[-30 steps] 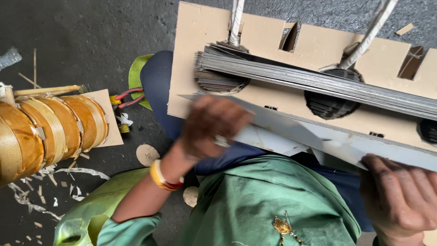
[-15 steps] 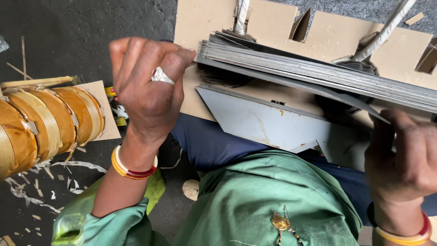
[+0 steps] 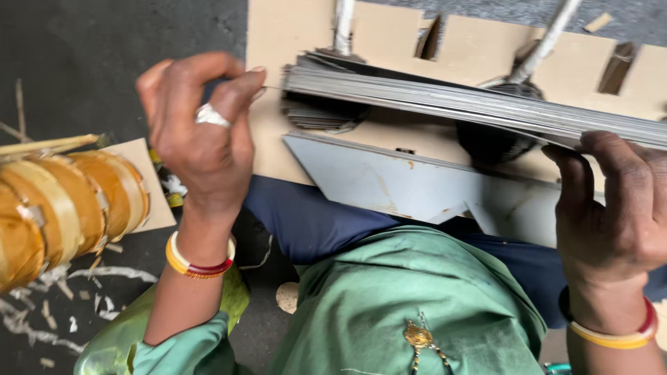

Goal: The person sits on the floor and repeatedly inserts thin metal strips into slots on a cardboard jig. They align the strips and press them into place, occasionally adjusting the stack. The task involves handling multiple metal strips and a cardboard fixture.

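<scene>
Stack of thin grey metal sheets (image 3: 479, 104) lying across the slotted brown board (image 3: 292, 42), as I see it. My left hand (image 3: 201, 139) pinches the stack's left end, fingers closed. My right hand (image 3: 611, 215) curls over its right part, gripping. Below the stack lies a loose grey sheet (image 3: 389, 184); far left, tape-wrapped yellow coils (image 3: 62, 201).

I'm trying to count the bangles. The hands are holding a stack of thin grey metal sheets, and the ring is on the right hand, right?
Not quite. The head view shows the silver ring on the left hand, not the right hand. Both hands do hold the stack of thin grey metal sheets.
</scene>
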The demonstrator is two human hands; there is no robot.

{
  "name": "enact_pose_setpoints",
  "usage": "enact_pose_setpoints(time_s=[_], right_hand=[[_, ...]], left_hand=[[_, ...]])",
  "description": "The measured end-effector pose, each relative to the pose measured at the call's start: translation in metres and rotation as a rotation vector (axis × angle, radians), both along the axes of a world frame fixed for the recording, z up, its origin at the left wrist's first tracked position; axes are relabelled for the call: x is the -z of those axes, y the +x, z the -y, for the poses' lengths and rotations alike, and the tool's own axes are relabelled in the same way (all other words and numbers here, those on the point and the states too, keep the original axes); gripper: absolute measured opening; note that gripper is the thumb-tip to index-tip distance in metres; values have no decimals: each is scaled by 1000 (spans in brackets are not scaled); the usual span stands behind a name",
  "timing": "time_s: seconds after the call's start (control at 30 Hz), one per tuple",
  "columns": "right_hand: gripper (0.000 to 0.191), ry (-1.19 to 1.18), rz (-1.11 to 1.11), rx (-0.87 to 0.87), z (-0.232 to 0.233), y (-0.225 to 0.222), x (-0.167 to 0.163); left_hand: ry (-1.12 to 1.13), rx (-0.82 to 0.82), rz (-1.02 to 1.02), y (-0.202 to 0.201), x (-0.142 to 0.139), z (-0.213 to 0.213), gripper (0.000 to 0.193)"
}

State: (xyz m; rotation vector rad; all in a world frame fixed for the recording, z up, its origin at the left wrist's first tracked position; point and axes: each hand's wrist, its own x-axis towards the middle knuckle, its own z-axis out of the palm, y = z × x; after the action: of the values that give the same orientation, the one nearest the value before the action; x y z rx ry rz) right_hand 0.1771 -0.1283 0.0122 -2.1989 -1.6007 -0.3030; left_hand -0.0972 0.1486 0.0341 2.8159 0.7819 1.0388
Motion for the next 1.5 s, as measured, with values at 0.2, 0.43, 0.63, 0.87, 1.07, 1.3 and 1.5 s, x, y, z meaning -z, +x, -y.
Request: enact_pose_setpoints(time_s=[0.2, 0.43, 0.63, 0.87, 1.07, 1.3, 1.5], right_hand=[[11, 100, 99, 13, 11, 17, -5], [14, 153, 126, 14, 9, 26, 3], [14, 151, 76, 60, 11, 33, 18], [15, 186, -27, 111, 17, 31, 23], [17, 186, 28, 120, 21, 33, 23], [12, 203, 44, 128, 21, 37, 27], [9, 198, 79, 99, 24, 40, 30]], left_hand=[[-3, -50, -82, 16, -7, 19, 23], [-25, 245, 17, 59, 14, 26, 29], [-196, 219, 124, 75, 41, 42, 35], [-168, 218, 141, 79, 53, 44, 34], [12, 184, 143, 83, 64, 52, 33], [29, 189, 128, 83, 71, 55, 29], [146, 217, 92, 85, 74, 56, 22]])
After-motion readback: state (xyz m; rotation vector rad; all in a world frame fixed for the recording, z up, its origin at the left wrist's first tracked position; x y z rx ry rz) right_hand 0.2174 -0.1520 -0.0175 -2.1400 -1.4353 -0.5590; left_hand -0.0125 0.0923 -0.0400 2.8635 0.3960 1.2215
